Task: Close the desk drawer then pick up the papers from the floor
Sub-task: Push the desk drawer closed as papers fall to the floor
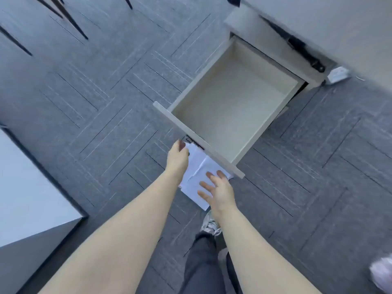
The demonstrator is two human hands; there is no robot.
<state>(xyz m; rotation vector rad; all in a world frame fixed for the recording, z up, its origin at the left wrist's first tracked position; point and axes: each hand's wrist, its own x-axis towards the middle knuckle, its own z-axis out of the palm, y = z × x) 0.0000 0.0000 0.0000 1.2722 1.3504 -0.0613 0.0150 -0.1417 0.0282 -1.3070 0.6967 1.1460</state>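
Observation:
The desk drawer point(198, 143) stands pulled far out from the pedestal point(273, 49) at the upper right, and its pale inside holds nothing. White papers point(196, 166) lie on the grey carpet below the drawer front, partly under it. My left hand point(177, 157) reaches toward the dark handle on the drawer front, fingers curled, just short of it. My right hand point(218, 190) hovers over the papers with fingers spread, holding nothing.
A white desk corner point(31, 187) juts in at the left. Dark chair legs point(63, 15) stand at the top left. A white power strip point(338, 75) lies beside the pedestal. My shoe point(210, 225) and trouser leg are below the papers.

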